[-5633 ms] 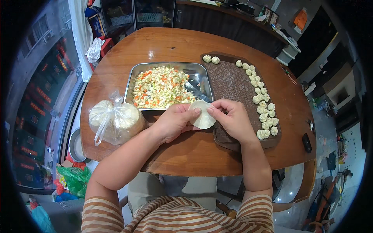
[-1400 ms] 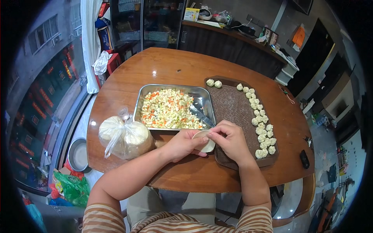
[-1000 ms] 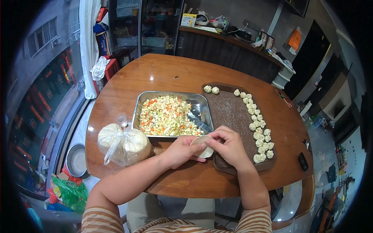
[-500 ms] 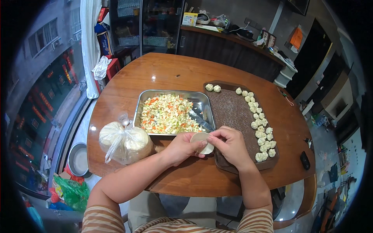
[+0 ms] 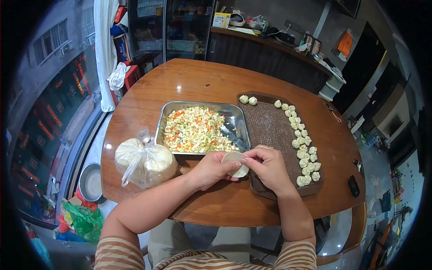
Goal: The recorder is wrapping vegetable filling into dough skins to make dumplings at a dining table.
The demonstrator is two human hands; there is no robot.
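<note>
A round, pale dumpling wrapper (image 5: 239,170) is held between both hands near the table's front edge. My left hand (image 5: 211,171) supports it from the left, thumb across its face. On the right edge, my right hand (image 5: 266,167) pinches it with thumb and fingers. Just beyond lies a steel tray (image 5: 164,111) of chopped vegetable filling (image 5: 195,130), orange, green and white. A flat metal spreader (image 5: 235,137) rests in the filling, its near end partly hidden by my right hand. To the right, a brown tray (image 5: 265,128) carries several pleated dumplings (image 5: 303,140), mostly along its right side.
A clear plastic bag of dough (image 5: 146,163) sits left of the steel tray on the wooden table (image 5: 202,81). A black object (image 5: 353,186) and keys (image 5: 358,165) lie near the right edge. On the floor at left is a metal basin (image 5: 91,183).
Both hands stay almost in place with the wrapper between them. The whole view has shifted very slightly; the trays and the dough bag look unchanged.
</note>
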